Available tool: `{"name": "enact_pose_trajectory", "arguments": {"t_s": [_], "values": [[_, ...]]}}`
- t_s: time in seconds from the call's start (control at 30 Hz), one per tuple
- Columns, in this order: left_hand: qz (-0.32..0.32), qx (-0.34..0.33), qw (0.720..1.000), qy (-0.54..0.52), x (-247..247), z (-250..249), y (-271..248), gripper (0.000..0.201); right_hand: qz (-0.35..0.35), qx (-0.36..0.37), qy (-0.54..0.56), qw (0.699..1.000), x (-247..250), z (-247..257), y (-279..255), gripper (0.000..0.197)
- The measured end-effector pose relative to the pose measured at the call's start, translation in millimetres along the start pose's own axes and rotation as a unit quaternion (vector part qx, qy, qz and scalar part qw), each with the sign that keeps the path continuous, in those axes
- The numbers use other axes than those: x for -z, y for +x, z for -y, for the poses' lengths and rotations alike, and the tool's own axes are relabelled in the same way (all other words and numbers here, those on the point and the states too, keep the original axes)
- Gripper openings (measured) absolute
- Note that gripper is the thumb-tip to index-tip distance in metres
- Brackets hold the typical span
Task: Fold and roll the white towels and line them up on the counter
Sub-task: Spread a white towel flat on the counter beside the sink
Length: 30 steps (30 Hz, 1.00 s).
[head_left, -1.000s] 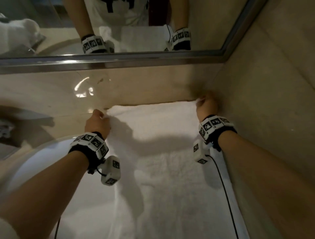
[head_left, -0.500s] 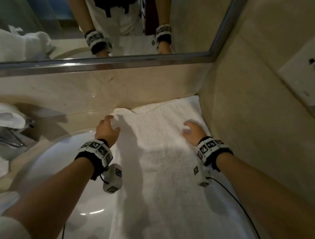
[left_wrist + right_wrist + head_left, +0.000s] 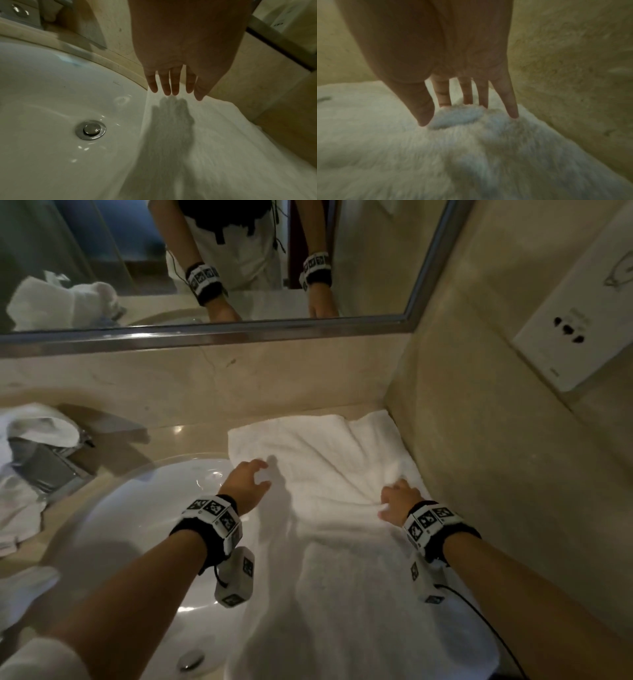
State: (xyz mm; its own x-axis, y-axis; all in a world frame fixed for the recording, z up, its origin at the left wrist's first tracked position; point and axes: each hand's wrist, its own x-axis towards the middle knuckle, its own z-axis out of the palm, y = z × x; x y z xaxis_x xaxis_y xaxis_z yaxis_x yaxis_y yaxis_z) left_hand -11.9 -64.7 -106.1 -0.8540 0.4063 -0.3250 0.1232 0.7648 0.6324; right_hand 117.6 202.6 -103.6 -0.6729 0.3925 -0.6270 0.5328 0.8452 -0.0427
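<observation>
A white towel [image 3: 329, 559] lies spread lengthwise on the counter between the sink and the right wall, its far end wrinkled. My left hand [image 3: 260, 474] hovers just above the towel's left edge, and in the left wrist view its fingers [image 3: 174, 86] are straight, casting a shadow on the towel [image 3: 223, 148]. My right hand [image 3: 394, 498] presses down near the towel's right edge, creases fanning out from it. In the right wrist view its straight fingers [image 3: 510, 102] and thumb sink into the towel [image 3: 436, 155] around a small raised ridge.
The white sink basin [image 3: 130, 525] with its drain [image 3: 190, 659] lies left of the towel. A faucet [image 3: 44, 470] with a white cloth [image 3: 37, 426] draped on it stands far left. The mirror frame [image 3: 205, 333] runs behind; the right wall carries a socket plate [image 3: 575, 337].
Both hands have let go of the towel's far corners and drawn back toward me. The far end now lies wrinkled, and my right hand has come down flat on the towel.
</observation>
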Motion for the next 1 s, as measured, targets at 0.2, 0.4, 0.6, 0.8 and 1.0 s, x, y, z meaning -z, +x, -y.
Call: {"name": "enact_pose_trajectory", "arguments": {"t_s": [0.2,0.4,0.6,0.8,1.0], "values": [[-0.036,-0.055,0.997,0.034,6,-4,28,0.043,-0.118,0.002,0.111,0.987,19,14,18,0.040],[0.005,-0.058,0.993,0.098,2,8,64,0.052,-0.132,0.026,0.129,0.982,40,28,59,0.057],[0.060,0.000,0.985,0.164,-3,16,86,0.056,-0.011,-0.011,0.050,0.999,48,34,97,0.068],[0.043,0.021,0.981,0.190,15,29,109,0.052,0.022,-0.004,0.066,0.998,72,38,118,0.068],[0.051,0.022,0.982,0.179,23,23,103,0.062,-0.033,0.020,0.109,0.993,63,32,111,0.069]]}}
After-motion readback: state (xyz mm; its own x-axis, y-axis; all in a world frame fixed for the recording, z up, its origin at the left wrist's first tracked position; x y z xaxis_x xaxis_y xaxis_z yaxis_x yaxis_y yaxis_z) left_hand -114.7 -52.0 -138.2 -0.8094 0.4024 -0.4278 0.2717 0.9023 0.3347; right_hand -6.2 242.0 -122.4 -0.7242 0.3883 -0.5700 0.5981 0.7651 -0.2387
